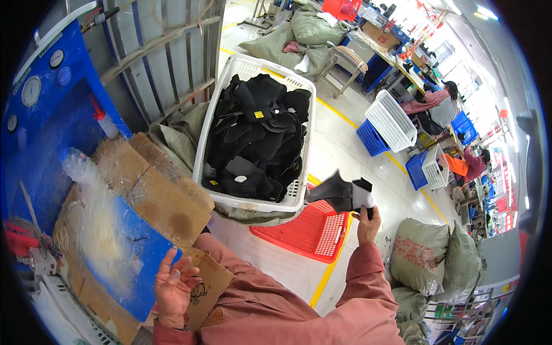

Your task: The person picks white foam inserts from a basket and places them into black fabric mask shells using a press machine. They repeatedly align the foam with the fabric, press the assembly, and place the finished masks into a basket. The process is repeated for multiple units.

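Observation:
My right hand (368, 226), raised over the aisle, grips a black fabric piece (336, 194) by its right end. The piece has pointed corners and a pale patch near my fingers. Just left of it stands a white plastic basket (253, 204) heaped with similar black fabric pieces (259, 138); a few carry small yellow or white marks. My left hand (173, 290) is open, palm up and fingers apart, above a cardboard sheet (210, 282) beside the blue work surface (135, 256). Nothing lies in it.
A red basket (330, 233) sits on the floor below the held piece. At left rises a blue machine panel (49, 95) with gauges; dusty cardboard (161, 201) covers its ledge. Stuffed sacks (422, 253) stand at right. Two people (440, 109) work at benches farther off.

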Available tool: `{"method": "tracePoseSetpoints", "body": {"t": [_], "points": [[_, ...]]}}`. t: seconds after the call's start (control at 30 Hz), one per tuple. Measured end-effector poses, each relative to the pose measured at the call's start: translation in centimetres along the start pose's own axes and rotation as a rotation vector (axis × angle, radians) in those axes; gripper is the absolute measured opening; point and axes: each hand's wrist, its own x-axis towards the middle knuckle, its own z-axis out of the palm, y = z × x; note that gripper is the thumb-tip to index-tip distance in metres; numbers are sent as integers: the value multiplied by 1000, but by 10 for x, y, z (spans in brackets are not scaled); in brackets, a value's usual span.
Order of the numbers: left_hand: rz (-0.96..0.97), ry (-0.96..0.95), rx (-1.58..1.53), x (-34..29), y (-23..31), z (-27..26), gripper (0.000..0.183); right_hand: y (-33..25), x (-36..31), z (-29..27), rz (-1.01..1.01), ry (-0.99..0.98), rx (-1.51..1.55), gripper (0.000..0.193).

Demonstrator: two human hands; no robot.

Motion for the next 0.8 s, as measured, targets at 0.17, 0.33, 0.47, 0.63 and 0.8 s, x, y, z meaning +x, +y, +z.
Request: {"method": "tracePoseSetpoints", "body": {"t": [0.17, 0.33, 0.47, 0.63, 0.8], "points": [[-60, 8, 19, 4, -10, -1, 51, 129, 4, -40, 272, -25, -348, 32], [-69, 58, 33, 3, -14, -2, 50, 130, 5, 6, 162, -328, -600, 57], [-131, 55, 51, 6, -18, 2, 50, 62, 24, 132, -61, -552, -77, 39], [-149, 69, 120, 1, -19, 2, 50, 10, 22, 309, -425, -779, -302, 50], [-144, 163, 111, -9, -17, -9, 49, 18, 17, 387, -319, -828, -602, 56]]}}
